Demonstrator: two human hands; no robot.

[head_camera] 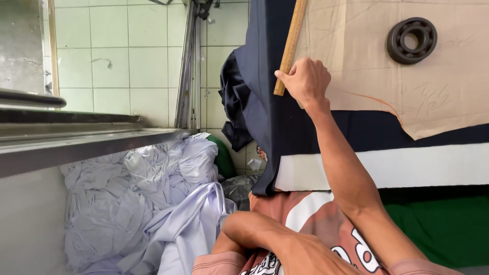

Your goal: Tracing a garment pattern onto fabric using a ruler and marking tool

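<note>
Head view, rotated sideways, took in a cutting table [387, 168] draped with dark navy cloth [285, 122], a tan paper pattern [448, 81] laid on top of it. Right hand [305, 81] rested on the near end of a wooden ruler [291, 43], fingers [281, 75] closed around its edge, pinning it along the pattern's margin where paper met cloth. Left hand [305, 257] hung low, beside the person's printed shirt and well away from the ruler; whether its fingers were open or shut could not be told. Judgement: holding the ruler well meant even downward pressure, so it lay flat and the paper beneath did not creep. A black ring-shaped bearing [411, 39] sat on the pattern, well apart from the ruler, apparently as a weight. A loose fold of the navy cloth [235, 109] spilled over the table edge just beyond the ruler; its drag might pull the layers out of line. Farther from the ruler, a heap of pale lilac fabric [153, 203] lay below a steel bench [76, 137], against a tiled wall [127, 56].
</note>
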